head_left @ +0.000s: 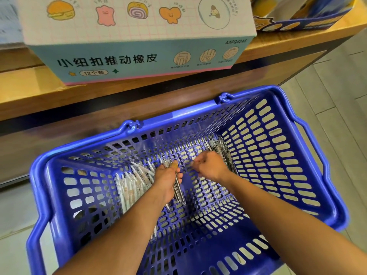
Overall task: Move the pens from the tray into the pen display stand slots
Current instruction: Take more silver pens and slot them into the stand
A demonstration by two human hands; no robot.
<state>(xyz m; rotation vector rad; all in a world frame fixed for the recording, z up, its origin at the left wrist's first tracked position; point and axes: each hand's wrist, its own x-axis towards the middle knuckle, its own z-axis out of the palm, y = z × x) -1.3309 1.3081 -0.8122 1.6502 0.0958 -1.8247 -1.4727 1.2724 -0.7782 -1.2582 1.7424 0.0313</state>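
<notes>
Blue perforated plastic forms the shopping basket (282, 147) that fills the near half of the view, sitting on a grey tiled floor (337, 80). Both forearms reach down into it from 6 o'clock. The left hand (166, 181) has its fingers curled round a bundle of pens (178, 190), which slant back toward 6 o'clock under the palm. Just beside it at 3 o'clock, the right hand (211, 165) is bunched with its fingers curled downward; whether it pinches anything cannot be told. Loose clear-barrelled pens (131, 185) lie piled on the basket floor at 9 o'clock of the left hand, and another heap (218, 144) lies at 12 o'clock of the right hand. Beyond the basket, at 12 o'clock, a wooden surface (29, 92) carries a pastel eraser carton (139, 60) printed with cartoon foods, and a dark blue display box (301, 18) stands at 2 o'clock.
</notes>
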